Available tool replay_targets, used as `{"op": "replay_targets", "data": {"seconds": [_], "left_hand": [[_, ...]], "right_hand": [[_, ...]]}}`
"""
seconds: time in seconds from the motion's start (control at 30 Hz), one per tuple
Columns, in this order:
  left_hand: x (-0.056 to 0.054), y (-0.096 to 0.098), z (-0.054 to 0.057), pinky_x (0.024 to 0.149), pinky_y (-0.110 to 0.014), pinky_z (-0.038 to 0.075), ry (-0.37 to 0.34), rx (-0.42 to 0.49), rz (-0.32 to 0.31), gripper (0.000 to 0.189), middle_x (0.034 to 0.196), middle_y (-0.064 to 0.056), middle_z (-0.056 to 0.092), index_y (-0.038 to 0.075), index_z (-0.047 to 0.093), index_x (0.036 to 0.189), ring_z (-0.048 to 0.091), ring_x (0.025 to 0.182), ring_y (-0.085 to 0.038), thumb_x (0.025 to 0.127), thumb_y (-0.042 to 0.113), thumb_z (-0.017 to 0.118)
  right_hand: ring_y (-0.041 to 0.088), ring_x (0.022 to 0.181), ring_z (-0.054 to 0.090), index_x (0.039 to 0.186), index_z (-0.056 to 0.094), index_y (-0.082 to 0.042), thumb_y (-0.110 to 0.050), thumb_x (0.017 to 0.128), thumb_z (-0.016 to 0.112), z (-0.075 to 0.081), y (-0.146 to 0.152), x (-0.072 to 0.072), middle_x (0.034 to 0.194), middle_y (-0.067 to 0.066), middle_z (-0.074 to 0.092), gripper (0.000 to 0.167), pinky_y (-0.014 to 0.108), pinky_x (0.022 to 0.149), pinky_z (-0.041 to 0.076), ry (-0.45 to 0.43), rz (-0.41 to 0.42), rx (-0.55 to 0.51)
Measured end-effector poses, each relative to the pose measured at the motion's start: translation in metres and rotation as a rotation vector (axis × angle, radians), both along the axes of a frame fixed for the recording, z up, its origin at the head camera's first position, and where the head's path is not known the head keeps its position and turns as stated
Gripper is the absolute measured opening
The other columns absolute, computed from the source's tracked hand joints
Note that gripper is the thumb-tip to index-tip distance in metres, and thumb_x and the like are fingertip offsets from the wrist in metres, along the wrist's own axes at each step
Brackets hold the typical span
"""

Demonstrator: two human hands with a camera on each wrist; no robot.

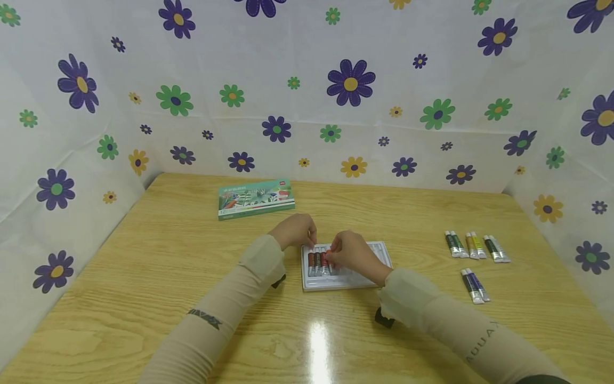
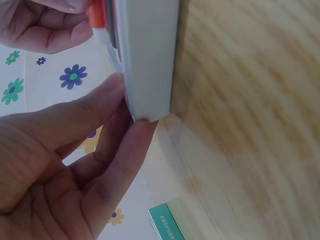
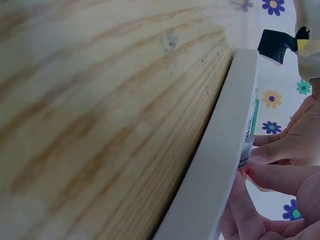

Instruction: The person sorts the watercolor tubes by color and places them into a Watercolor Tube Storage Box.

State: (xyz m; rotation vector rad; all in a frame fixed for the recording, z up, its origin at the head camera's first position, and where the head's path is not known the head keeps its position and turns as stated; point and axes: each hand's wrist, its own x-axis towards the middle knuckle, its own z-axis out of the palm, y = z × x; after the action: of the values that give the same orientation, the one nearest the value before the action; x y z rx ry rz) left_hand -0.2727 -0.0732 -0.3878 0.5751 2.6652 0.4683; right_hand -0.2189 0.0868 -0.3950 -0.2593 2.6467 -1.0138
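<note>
A white plastic tray [image 1: 341, 284] lies on the table with several small paint tubes [image 1: 317, 264], brown to red, side by side in its left part. My left hand [image 1: 293, 231] pinches the tray's far left corner, thumb on the inner rim and a finger against the outer wall [image 2: 150, 60]. Over the tray, my right hand [image 1: 356, 254] pinches an orange paint tube [image 2: 97, 15] with a white cap. This tube [image 3: 245, 152] is at the tray's row of tubes; whether it touches the tray bottom is hidden by the fingers.
A green paint box [image 1: 256, 199] lies behind the tray to the left. At the right lie pairs of tubes: green [image 1: 455, 244], yellow [image 1: 475, 245], black and silvery-white [image 1: 496, 248], and dark blue and purple [image 1: 475, 286]. A flowered cloth [image 1: 307, 106] surrounds the wooden table.
</note>
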Motion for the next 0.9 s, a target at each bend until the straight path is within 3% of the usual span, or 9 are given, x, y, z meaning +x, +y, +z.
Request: {"op": "replay_targets", "data": {"seconds": [0.5, 0.7, 0.9], "left_hand": [[0.0020, -0.0003, 0.0023, 0.067, -0.022, 0.046, -0.018, 0.023, 0.009, 0.005, 0.085, -0.005, 0.069, 0.008, 0.071, 0.075, 0.055, 0.072, -0.013, 0.080, 0.007, 0.072], [0.0010, 0.0002, 0.0021, 0.066, -0.022, 0.046, -0.022, 0.015, 0.009, 0.005, 0.084, -0.004, 0.069, 0.008, 0.071, 0.075, 0.055, 0.072, -0.013, 0.080, 0.007, 0.072], [-0.0006, 0.0008, 0.0001, 0.064, -0.021, 0.045, -0.024, 0.011, 0.014, 0.005, 0.084, -0.004, 0.068, 0.008, 0.071, 0.075, 0.054, 0.071, -0.012, 0.080, 0.007, 0.071]], "right_hand": [[0.013, 0.062, 0.063, 0.086, 0.062, -0.001, -0.014, 0.081, 0.073, 0.0014, 0.0038, -0.0017, 0.082, 0.009, 0.068, 0.018, 0.023, 0.058, 0.049, 0.010, 0.021, 0.054], [0.018, 0.078, 0.062, 0.095, 0.067, -0.001, -0.010, 0.081, 0.072, 0.0068, 0.0062, -0.0035, 0.088, 0.010, 0.069, 0.017, 0.029, 0.069, 0.051, 0.091, 0.082, 0.067], [0.020, 0.082, 0.063, 0.099, 0.070, 0.000, 0.001, 0.078, 0.069, 0.0059, 0.0051, -0.0024, 0.090, 0.011, 0.070, 0.022, 0.028, 0.069, 0.052, 0.135, 0.124, 0.055]]}}
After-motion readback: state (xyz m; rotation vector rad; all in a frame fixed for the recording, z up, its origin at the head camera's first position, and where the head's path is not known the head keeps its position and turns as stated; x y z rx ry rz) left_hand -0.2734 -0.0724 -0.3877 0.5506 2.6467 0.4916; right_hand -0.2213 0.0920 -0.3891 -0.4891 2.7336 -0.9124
